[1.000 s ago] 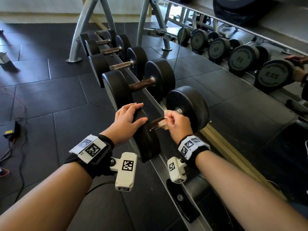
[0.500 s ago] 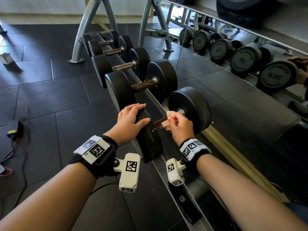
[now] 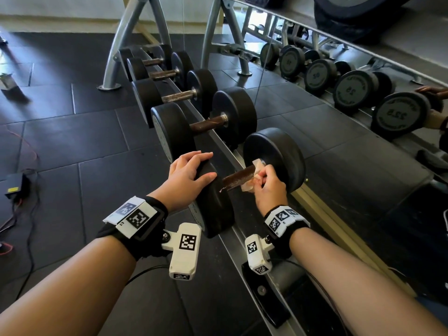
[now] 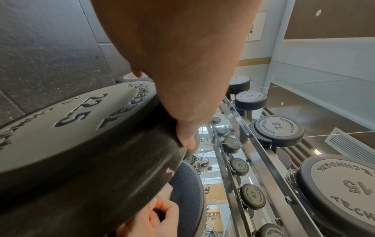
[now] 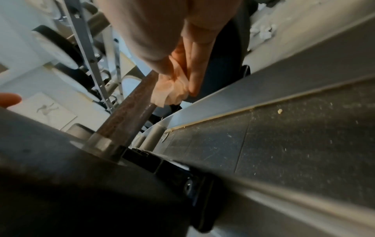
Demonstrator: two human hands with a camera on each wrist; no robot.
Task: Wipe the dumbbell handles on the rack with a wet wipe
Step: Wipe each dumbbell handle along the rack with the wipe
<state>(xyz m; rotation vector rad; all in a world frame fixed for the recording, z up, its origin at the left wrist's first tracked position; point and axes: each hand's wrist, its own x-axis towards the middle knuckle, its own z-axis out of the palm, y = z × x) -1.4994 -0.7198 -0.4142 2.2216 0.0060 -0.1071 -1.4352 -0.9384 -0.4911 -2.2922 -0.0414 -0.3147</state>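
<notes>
Nearest dumbbell [image 3: 218, 202] lies crosswise on the rack [image 3: 232, 156], near head marked 22.5 in the left wrist view. Its handle [image 3: 238, 177] is brown and rusty-looking, bare along the near half. Far head [image 3: 278, 156] stands directly behind the right hand, blocking sight of the handle's far end.

Left hand [image 3: 188, 173]: palm laid over the top rim of the near head, fingers nearly straight and spread, thumb stretched along the inner face. It presses; it does not curl round anything.

Right hand [image 3: 268, 184]: fingers curled, pinching a crumpled wet wipe [image 3: 255, 174] against the far end of the handle, just beside the far head. Wipe is stained orange-brown; right wrist view shows it bunched between fingers [image 5: 199, 67] and handle, touching the bar.

Beyond: four more dumbbells [image 3: 206, 122] in a row along the same rack, handles likewise brown, heads smaller with distance. Grey frame legs [image 3: 121, 44] stand at the row's far end.

Right side: mirror [image 3: 363, 154] at floor level, reflecting the dumbbells and a hand.

Floor [image 3: 72, 129]: black rubber tiles. A small black box [image 3: 14, 187] with red and black cables lies at the left.
</notes>
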